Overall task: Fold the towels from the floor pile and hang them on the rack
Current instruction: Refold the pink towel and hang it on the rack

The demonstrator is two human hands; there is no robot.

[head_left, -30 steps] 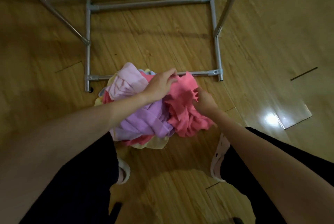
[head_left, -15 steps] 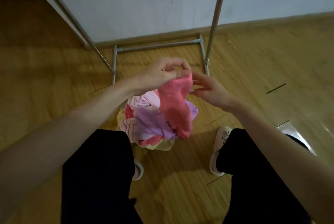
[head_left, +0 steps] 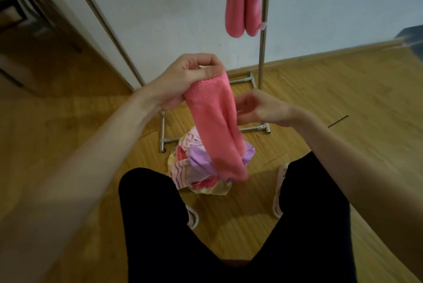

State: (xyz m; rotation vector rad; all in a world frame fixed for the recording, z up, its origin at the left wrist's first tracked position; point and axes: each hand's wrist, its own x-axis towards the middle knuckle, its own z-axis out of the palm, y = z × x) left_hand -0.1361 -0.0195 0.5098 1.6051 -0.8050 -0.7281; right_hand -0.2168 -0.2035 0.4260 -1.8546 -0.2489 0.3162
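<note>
My left hand [head_left: 190, 79] pinches the top edge of a coral-pink towel [head_left: 215, 127], which hangs down bunched over the floor pile. My right hand [head_left: 258, 107] is beside the towel's right edge, fingers loosely curled and touching or nearly touching the cloth; a firm grip does not show. The pile [head_left: 196, 163] of pink, purple and yellow towels lies on the wood floor between my feet and the rack's base. A folded pink towel [head_left: 242, 1] hangs from the top of the metal rack [head_left: 263, 31], whose top bar is out of frame.
The rack's base frame [head_left: 258, 128] lies on the floor just behind the pile, with a slanted post [head_left: 100, 22] on the left. A white wall stands behind. My legs in black trousers and my white shoes [head_left: 280, 189] flank the pile.
I have stood up from the pile, and my left hand has lifted the coral-pink towel off it. My right hand came up alongside. The hanging pink towel has come into view.
</note>
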